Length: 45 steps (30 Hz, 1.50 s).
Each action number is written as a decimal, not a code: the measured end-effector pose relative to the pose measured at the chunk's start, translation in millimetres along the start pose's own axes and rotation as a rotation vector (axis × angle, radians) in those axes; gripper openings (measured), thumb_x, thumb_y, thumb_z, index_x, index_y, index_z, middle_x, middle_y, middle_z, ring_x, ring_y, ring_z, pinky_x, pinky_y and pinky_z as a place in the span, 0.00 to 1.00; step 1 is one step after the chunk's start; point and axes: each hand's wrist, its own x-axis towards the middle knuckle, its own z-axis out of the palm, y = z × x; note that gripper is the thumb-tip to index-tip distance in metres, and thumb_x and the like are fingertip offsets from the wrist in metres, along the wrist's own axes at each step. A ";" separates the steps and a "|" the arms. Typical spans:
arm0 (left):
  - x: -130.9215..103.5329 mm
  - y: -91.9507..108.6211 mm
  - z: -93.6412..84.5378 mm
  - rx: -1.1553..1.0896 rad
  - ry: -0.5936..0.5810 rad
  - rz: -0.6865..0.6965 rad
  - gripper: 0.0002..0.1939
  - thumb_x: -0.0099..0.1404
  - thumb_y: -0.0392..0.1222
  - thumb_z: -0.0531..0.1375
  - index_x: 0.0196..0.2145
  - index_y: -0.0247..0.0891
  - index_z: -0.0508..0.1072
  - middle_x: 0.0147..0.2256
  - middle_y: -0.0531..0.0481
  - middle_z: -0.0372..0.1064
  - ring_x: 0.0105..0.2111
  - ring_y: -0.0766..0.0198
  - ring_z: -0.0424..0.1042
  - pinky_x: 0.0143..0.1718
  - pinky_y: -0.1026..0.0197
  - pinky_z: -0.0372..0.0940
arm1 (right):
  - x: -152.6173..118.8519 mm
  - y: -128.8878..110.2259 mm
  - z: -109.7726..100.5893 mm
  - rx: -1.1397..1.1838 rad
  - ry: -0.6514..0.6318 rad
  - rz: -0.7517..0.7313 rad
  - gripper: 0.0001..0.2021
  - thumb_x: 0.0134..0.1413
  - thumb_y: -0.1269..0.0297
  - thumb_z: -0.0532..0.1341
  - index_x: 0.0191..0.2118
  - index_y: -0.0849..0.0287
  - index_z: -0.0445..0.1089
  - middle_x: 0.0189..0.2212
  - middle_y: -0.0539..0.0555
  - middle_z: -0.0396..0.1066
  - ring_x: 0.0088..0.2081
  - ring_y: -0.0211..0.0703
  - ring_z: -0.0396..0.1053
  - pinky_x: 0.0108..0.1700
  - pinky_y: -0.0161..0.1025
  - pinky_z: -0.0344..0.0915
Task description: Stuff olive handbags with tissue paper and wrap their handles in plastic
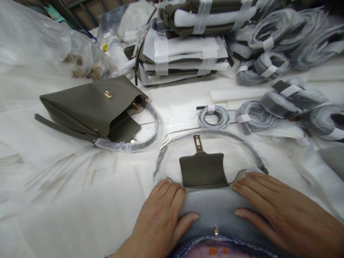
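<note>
I observe left hand (pixel 162 211) and right hand (pixel 268 204) clasped over the far corners of a grey-faced, olive-flapped leather-look handbag (pixel 212 202), against blue-and-pink patterned clothing (pixel 197 251). I judge this a squaring-up step; the next move calls for even pressure.

Your bare left hand (pixel 162 212) lies knuckles-up on the left side of the olive flap handbag in greyish film (pixel 211 204), thumb pointing inward; your bare right hand (pixel 276 202) mirrors it on the right.
</note>
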 end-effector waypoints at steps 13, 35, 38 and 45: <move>8.1 -0.5 2.5 0.044 -0.067 -0.065 0.15 0.74 0.51 0.48 0.37 0.40 0.67 0.29 0.49 0.69 0.30 0.53 0.69 0.31 0.52 0.64 | 4.7 1.3 9.1 0.062 -0.042 0.007 0.21 0.73 0.57 0.44 0.40 0.58 0.72 0.34 0.56 0.76 0.34 0.49 0.70 0.38 0.47 0.60; 19.2 -14.3 26.2 0.197 -0.158 -0.022 0.14 0.75 0.45 0.46 0.32 0.42 0.64 0.25 0.51 0.66 0.25 0.55 0.69 0.27 0.54 0.64 | 20.1 11.8 37.7 0.050 -0.192 0.095 0.20 0.72 0.62 0.47 0.29 0.55 0.67 0.20 0.50 0.70 0.22 0.46 0.68 0.32 0.45 0.56; 18.4 -15.9 30.8 0.197 -0.126 -0.028 0.15 0.75 0.48 0.48 0.33 0.41 0.66 0.25 0.51 0.66 0.26 0.56 0.69 0.27 0.55 0.65 | 21.9 11.7 41.3 0.018 -0.195 0.093 0.20 0.73 0.61 0.46 0.29 0.55 0.67 0.20 0.50 0.70 0.22 0.47 0.69 0.32 0.45 0.55; 13.6 9.8 33.1 0.187 0.049 0.069 0.17 0.76 0.36 0.45 0.53 0.38 0.69 0.50 0.44 0.72 0.50 0.54 0.71 0.53 0.48 0.67 | 15.5 10.2 45.8 0.003 -0.135 0.082 0.20 0.73 0.60 0.46 0.30 0.55 0.67 0.21 0.49 0.70 0.23 0.48 0.69 0.33 0.45 0.54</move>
